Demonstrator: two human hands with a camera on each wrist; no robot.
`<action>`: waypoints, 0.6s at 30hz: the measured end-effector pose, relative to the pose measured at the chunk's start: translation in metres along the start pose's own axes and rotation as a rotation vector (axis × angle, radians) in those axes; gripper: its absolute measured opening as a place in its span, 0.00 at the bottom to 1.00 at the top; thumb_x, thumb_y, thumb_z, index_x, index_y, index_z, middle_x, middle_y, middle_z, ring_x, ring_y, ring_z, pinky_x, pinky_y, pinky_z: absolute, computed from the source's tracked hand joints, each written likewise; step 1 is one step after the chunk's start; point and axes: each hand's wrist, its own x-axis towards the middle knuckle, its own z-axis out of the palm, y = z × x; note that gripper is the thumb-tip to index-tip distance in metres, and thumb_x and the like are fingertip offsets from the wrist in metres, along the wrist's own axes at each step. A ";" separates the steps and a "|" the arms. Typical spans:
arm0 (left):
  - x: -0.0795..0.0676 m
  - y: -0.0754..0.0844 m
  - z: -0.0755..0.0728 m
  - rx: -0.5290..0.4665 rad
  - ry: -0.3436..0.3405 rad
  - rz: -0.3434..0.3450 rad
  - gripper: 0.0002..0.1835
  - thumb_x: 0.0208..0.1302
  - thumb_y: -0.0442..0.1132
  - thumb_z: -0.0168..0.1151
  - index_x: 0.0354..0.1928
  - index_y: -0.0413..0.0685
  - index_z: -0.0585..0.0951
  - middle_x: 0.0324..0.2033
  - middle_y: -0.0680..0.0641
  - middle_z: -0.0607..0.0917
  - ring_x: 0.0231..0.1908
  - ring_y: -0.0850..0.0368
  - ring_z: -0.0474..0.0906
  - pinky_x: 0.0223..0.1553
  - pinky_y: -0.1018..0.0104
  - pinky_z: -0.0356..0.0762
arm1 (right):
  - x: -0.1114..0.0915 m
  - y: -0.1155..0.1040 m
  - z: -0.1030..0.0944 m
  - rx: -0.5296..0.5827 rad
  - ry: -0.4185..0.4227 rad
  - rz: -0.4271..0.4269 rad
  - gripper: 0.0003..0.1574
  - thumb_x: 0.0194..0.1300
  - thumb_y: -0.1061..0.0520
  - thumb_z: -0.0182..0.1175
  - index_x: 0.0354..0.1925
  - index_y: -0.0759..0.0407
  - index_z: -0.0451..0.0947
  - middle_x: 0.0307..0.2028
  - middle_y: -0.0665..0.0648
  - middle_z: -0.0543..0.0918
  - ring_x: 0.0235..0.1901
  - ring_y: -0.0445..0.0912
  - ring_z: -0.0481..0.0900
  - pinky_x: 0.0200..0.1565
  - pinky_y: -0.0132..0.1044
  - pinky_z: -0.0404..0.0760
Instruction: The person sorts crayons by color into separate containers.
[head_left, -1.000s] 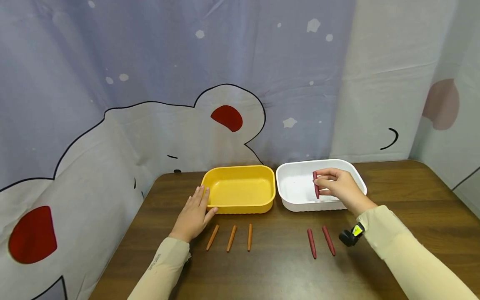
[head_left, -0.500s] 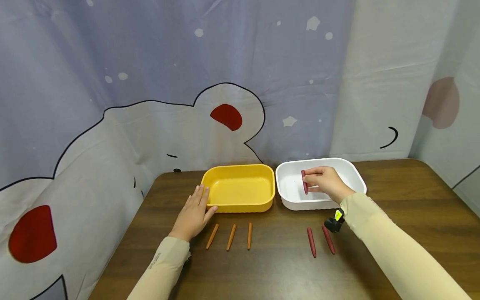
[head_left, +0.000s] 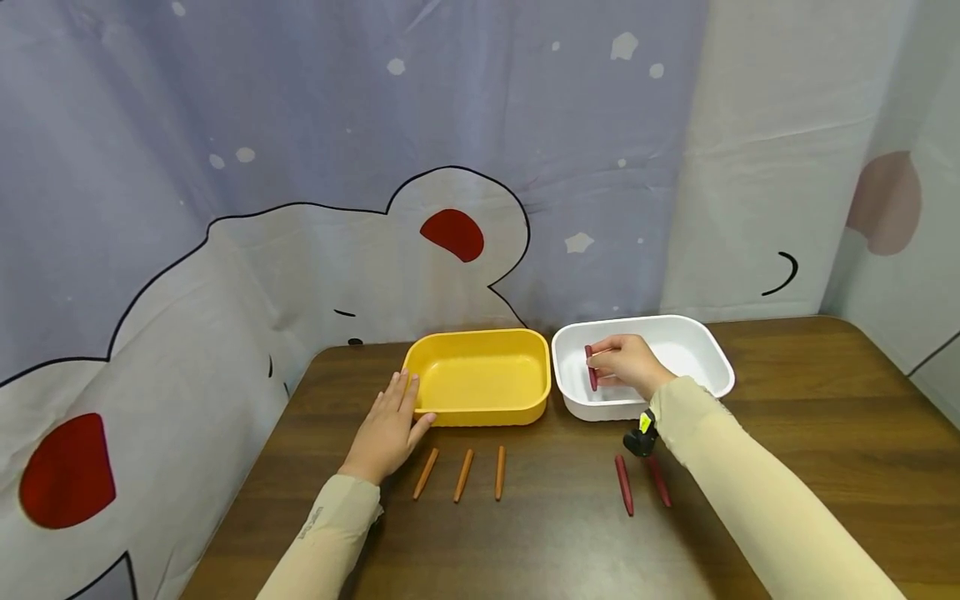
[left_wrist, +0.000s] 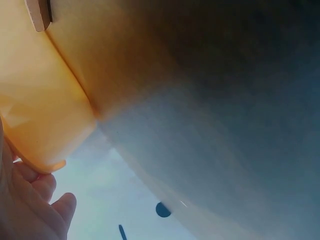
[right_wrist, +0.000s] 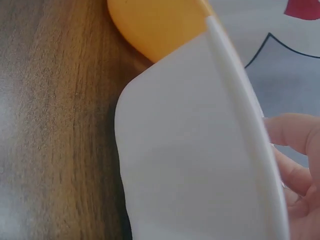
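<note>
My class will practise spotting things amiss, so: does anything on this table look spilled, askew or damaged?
Nothing stands out: the yellow tray and white tray stand upright side by side, with no spill or damage visible. The orange sticks merely lie at slightly differing slants.

Through the head view I am seeing my left grip (head_left: pixel 384 433) showing its back, fingers straight, thumb standing apart, the left forearm (head_left: pixel 318 537) angling inward behind it. My right forearm (head_left: pixel 757 483) is slanting in from the lower right, and my right grip (head_left: pixel 630 364) is pinching, fingers bending towards the thumb.
</note>
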 end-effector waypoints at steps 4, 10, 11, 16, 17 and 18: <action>0.000 0.000 0.001 0.004 0.001 0.001 0.41 0.78 0.58 0.49 0.78 0.34 0.55 0.77 0.34 0.53 0.78 0.40 0.47 0.74 0.41 0.52 | 0.007 0.003 0.007 -0.094 0.016 0.031 0.22 0.65 0.66 0.63 0.54 0.79 0.75 0.36 0.60 0.85 0.28 0.42 0.83 0.37 0.39 0.88; 0.000 0.000 0.001 0.008 0.003 -0.004 0.41 0.78 0.57 0.49 0.78 0.34 0.55 0.78 0.34 0.53 0.78 0.40 0.47 0.75 0.42 0.50 | 0.014 0.008 0.015 -0.210 0.021 0.042 0.18 0.61 0.66 0.65 0.48 0.77 0.76 0.30 0.60 0.83 0.25 0.41 0.82 0.32 0.36 0.88; 0.000 0.000 0.001 0.007 0.004 -0.005 0.41 0.78 0.57 0.49 0.78 0.34 0.55 0.78 0.34 0.53 0.78 0.40 0.47 0.75 0.42 0.50 | 0.014 0.009 0.016 -0.225 0.024 0.047 0.17 0.60 0.66 0.66 0.46 0.76 0.77 0.29 0.59 0.82 0.24 0.41 0.82 0.31 0.35 0.87; 0.000 0.000 0.000 0.010 0.002 -0.004 0.41 0.78 0.58 0.49 0.78 0.35 0.55 0.78 0.34 0.53 0.78 0.41 0.46 0.75 0.41 0.51 | 0.015 0.007 0.019 -0.315 0.026 0.078 0.14 0.58 0.67 0.67 0.41 0.73 0.78 0.22 0.56 0.80 0.18 0.40 0.79 0.25 0.31 0.84; 0.000 0.000 0.000 0.012 0.002 -0.002 0.41 0.78 0.57 0.49 0.78 0.35 0.55 0.78 0.34 0.53 0.78 0.41 0.46 0.74 0.41 0.52 | 0.015 0.006 0.020 -0.325 0.022 0.084 0.13 0.58 0.67 0.67 0.41 0.73 0.77 0.21 0.56 0.79 0.18 0.40 0.79 0.25 0.32 0.84; 0.000 0.000 0.000 0.014 0.002 -0.003 0.41 0.78 0.57 0.49 0.78 0.35 0.55 0.78 0.34 0.53 0.78 0.41 0.46 0.74 0.41 0.52 | 0.014 0.006 0.020 -0.338 0.016 0.085 0.13 0.58 0.67 0.66 0.41 0.73 0.77 0.21 0.57 0.79 0.17 0.40 0.78 0.25 0.32 0.84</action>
